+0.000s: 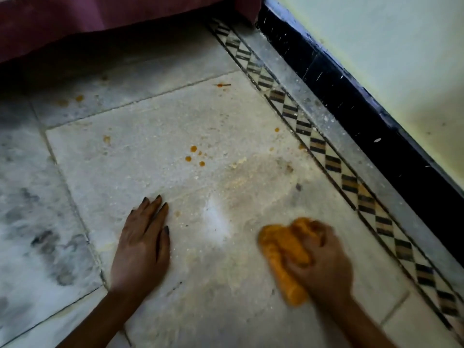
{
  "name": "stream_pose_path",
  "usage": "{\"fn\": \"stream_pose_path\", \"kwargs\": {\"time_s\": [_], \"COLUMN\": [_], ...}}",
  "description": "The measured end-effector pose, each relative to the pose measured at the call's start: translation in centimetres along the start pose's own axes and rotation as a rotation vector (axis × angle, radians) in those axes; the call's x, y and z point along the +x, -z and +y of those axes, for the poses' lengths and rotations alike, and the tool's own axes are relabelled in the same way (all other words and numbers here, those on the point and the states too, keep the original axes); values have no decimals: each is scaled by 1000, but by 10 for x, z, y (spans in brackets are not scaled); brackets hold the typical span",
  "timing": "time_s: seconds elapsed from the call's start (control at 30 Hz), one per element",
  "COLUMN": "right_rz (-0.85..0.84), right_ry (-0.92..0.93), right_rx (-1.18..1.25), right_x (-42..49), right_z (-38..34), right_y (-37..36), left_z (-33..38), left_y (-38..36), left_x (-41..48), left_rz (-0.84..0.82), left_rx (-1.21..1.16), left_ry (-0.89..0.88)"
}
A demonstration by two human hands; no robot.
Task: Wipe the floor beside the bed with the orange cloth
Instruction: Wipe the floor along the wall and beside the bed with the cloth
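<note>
The right hand (pixel 324 262) is clamped on the orange cloth (pixel 283 257), pressing it bunched against the floor (pixel 175 136) at the near right, close to the patterned border strip (pixel 334 164). The left hand (pixel 144 244) lies flat and empty on the floor, fingers together, well apart from the cloth. The cloth looks soft, light and limp, so it should crumple under the palm; a grip over the top of the wad with fingers curled into the folds suits it. Orange spots (pixel 194 155) and pale crumbs lie farther out, towards the bed (pixel 75 18) at the far left, not yet wiped. The black skirting (pixel 351 96) runs along the right.
</note>
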State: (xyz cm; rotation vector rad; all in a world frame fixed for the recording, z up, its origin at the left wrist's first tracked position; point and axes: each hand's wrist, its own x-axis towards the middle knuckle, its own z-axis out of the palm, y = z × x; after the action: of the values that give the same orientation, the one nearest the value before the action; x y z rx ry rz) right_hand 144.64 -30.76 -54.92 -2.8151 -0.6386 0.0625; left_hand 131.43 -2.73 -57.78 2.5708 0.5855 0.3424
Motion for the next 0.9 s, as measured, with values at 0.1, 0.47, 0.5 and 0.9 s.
{"fn": "stream_pose_path", "kwargs": {"time_s": [0.1, 0.47, 0.5, 0.9], "right_rz": [73, -65, -82, -248], "right_ry": [-281, 441, 455, 82], "right_rx": [-92, 31, 9, -180], "right_x": [67, 34, 21, 212], "right_z": [29, -61, -31, -102], "right_y": [6, -33, -24, -29], "left_z": [2, -5, -6, -12], "left_y": [0, 2, 2, 6], "left_x": [0, 3, 4, 11], "left_rz": [3, -13, -16, 19], "left_rx": [-10, -77, -79, -26], "left_ry": [12, 47, 39, -2]}}
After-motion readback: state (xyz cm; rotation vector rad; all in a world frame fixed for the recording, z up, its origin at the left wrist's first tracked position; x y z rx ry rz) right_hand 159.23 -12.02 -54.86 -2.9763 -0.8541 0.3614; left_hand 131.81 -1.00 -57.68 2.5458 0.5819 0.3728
